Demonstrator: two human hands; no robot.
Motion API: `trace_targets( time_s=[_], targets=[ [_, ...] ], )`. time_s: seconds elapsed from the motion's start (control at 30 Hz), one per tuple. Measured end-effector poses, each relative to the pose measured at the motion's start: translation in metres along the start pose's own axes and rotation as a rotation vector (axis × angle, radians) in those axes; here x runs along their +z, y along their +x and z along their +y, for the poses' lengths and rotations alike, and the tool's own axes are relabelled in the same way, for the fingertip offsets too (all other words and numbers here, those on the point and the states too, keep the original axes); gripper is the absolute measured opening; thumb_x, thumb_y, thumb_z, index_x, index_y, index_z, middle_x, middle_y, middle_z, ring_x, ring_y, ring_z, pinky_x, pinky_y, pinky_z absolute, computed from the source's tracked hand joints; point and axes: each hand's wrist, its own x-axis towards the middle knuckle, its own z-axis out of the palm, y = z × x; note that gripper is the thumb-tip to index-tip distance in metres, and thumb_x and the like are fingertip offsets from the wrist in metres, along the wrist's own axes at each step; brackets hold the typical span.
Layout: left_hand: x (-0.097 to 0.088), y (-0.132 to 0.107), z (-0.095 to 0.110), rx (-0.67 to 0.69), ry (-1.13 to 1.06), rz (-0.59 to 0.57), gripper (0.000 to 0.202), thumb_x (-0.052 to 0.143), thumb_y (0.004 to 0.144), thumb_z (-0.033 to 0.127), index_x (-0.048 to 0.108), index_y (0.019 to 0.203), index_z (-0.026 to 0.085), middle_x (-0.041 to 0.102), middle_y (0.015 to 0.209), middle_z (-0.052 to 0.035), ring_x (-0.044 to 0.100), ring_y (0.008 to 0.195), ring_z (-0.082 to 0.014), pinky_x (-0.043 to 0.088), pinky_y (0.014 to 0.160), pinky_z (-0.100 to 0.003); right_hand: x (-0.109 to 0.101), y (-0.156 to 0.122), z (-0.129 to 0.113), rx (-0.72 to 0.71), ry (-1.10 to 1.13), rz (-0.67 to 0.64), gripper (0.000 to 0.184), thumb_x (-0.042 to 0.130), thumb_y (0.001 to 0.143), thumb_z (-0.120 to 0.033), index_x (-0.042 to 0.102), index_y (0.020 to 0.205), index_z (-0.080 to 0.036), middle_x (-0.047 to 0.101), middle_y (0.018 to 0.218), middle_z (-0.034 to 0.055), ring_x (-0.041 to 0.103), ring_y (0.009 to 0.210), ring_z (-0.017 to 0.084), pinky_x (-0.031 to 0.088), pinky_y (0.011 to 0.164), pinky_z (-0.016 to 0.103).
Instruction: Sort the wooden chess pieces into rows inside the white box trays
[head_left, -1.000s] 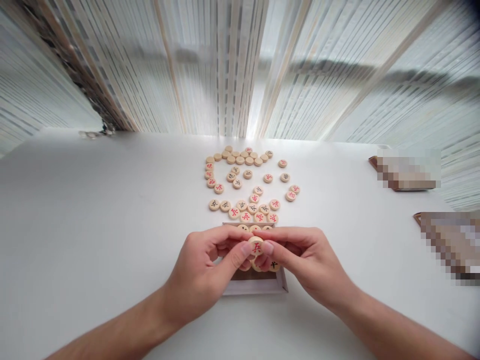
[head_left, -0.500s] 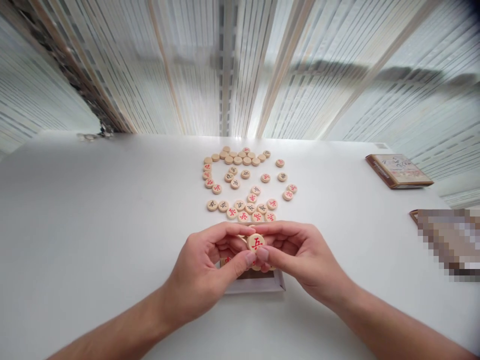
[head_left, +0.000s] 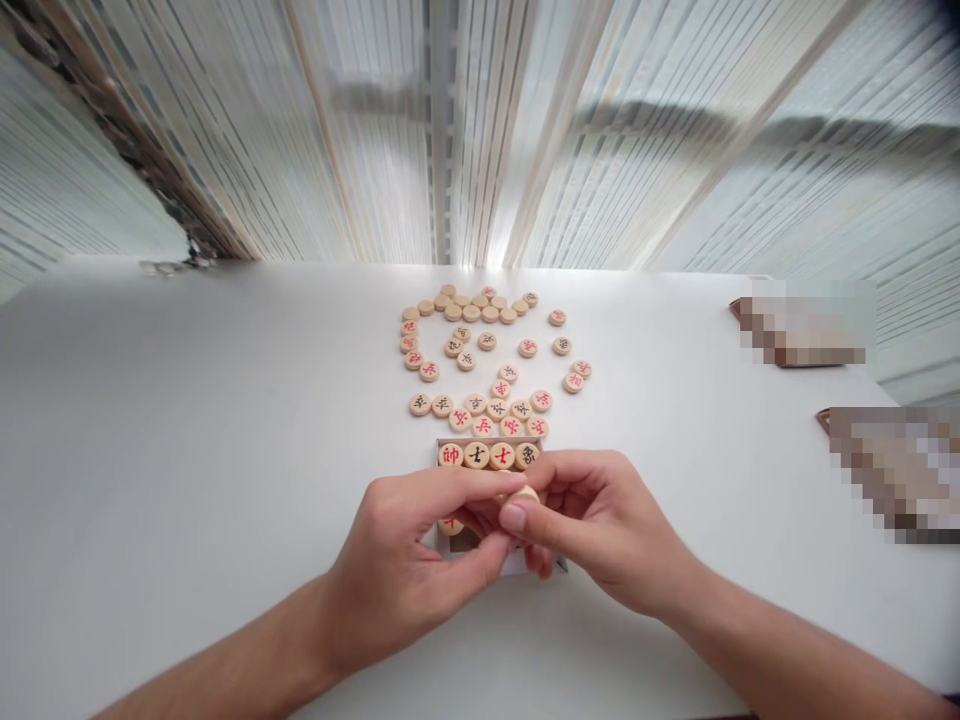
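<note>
Pale wooden disc [head_left: 530, 494], plain edge showing | right hand [head_left: 611, 520] pinching it | left hand [head_left: 409, 550], thumb and forefinger parted

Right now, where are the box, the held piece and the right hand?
Box [head_left: 463, 542], head view, bare inner floor.
Held piece [head_left: 528, 494], head view, exposed pale part.
Right hand [head_left: 601, 512], head view, middle.

Tabletop [head_left: 225, 440]: white, smooth, faintly glossy; far edge running along the curtain, brightest sheen at that edge near centre, greyer towards the front.

Curtain [head_left: 652, 190]: full width behind the tabletop; pale vertical strands in white and grey, with tan stripes; partly see-through.

Dark brown strip [head_left: 131, 125]: left part of curtain, slanting, ending at the tabletop's far edge; shiny dark pieces along it.

Light: pale, diffuse, coming through the curtain; blurred grey band behind, at right.
</note>
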Motion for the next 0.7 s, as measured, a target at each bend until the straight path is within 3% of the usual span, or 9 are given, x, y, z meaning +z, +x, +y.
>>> trace_targets(
  time_s=[0.17, 0.3, 0.5, 0.7],
  targets=[
    [-0.003, 0.002, 0.003, -0.032, 0.017, -0.017, 0.028, 0.074, 0.091, 0.000, 0.079, 0.111, 0.019, 0.086, 0.084, -0.0008, 0.079, 0.070, -0.0133, 0.061, 0.065, -0.019, 0.001, -0.002, 0.001, -0.004, 0.016, -0.037, 0.032, 0.098, 0.077, -0.042, 0.080, 0.079, -0.015, 0.071, 0.065, 0.0016, 0.064, 0.052, 0.011, 0.055, 0.049, 0.021],
    [-0.005, 0.003, 0.000, 0.061, 0.132, 0.031, 0.019, 0.080, 0.088, 0.005, 0.080, 0.102, 0.018, 0.081, 0.080, -0.0017, 0.069, 0.065, -0.0120, 0.057, 0.064, -0.022, 0.000, -0.003, 0.002, 0.000, 0.024, -0.072, 0.036, 0.093, 0.082, -0.048, 0.084, 0.089, -0.015, 0.070, 0.065, 0.0018, 0.065, 0.052, 0.012, 0.056, 0.048, 0.021],
    [-0.009, 0.000, -0.005, 0.115, 0.203, 0.037, 0.031, 0.083, 0.092, 0.012, 0.082, 0.121, 0.022, 0.068, 0.080, 0.0004, 0.065, 0.067, -0.0108, 0.056, 0.065, -0.021, -0.004, -0.002, 0.001, 0.007, 0.014, -0.155, 0.030, 0.088, 0.090, -0.045, 0.085, 0.095, -0.015, 0.067, 0.064, 0.0004, 0.060, 0.050, 0.009, 0.050, 0.047, 0.018],
    [-0.011, -0.002, -0.004, 0.148, 0.191, 0.044, 0.031, 0.082, 0.093, 0.010, 0.082, 0.122, 0.020, 0.065, 0.083, 0.0006, 0.064, 0.070, -0.0101, 0.057, 0.069, -0.020, -0.009, -0.004, -0.002, -0.013, -0.005, -0.229, 0.036, 0.072, 0.103, -0.047, 0.084, 0.100, -0.013, 0.069, 0.072, 0.0033, 0.060, 0.057, 0.009, 0.051, 0.056, 0.020]
  ],
)
